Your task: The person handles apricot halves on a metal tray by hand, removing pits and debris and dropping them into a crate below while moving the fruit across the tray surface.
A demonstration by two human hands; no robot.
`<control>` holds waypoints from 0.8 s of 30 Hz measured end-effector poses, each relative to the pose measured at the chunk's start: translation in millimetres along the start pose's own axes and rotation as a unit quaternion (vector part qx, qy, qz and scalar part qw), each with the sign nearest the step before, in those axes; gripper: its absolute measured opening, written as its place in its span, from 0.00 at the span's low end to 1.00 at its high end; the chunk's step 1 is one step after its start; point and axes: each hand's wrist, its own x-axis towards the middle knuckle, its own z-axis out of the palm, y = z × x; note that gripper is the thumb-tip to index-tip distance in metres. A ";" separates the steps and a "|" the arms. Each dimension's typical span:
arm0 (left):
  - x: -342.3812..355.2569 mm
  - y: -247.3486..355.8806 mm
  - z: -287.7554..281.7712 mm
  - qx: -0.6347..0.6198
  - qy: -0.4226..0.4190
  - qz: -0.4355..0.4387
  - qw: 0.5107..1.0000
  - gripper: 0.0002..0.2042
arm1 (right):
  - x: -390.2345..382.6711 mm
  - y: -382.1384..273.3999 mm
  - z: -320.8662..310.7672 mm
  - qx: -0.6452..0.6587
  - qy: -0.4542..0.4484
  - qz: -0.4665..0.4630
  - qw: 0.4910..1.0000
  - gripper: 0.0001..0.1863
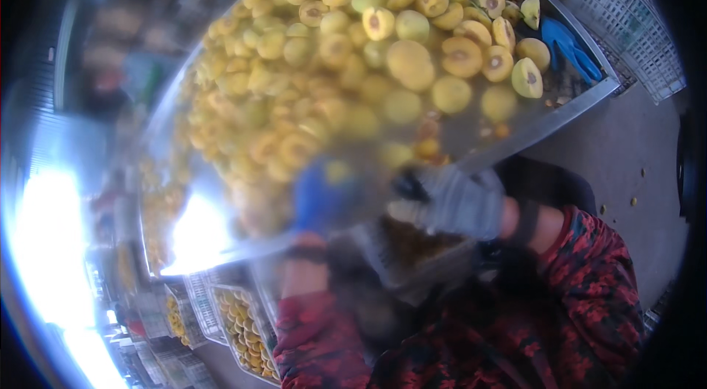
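A metal-rimmed table (541, 131) bears a big heap of yellow peach-like fruit (411, 65), many cut in half with brown centres showing. My left hand (313, 197), in a blue glove, is over the near edge of the heap. Blur hides its fingers; a yellow-green patch shows against them, perhaps a fruit. To its right, my right hand (460, 201) wears a grey-white glove. Its fingers are curled in around a dark thing (409, 184) too smeared to name. Both hands are apart, close to the table's near edge.
A blue glove (568, 50) lies in the table's right corner. White plastic crates (626, 17) stand beyond it. Below my hands is a light crate (416, 271); at lower left, another crate (247, 330) holds cut fruit. Small bits lie on the floor (626, 161) at right.
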 end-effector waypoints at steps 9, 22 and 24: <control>-24.8 31.2 -15.8 -0.739 0.021 -0.151 0.656 0.29 | 4.3 17.7 21.0 -0.139 0.035 -0.159 0.977 0.18; -38.6 83.6 11.4 -0.449 0.110 -0.051 0.885 0.27 | 13.1 2.0 29.3 -0.096 -0.009 0.041 0.995 0.14; -40.0 86.1 9.3 -0.373 0.101 -0.043 0.921 0.27 | 13.3 -2.6 28.8 -0.095 -0.007 0.055 0.994 0.13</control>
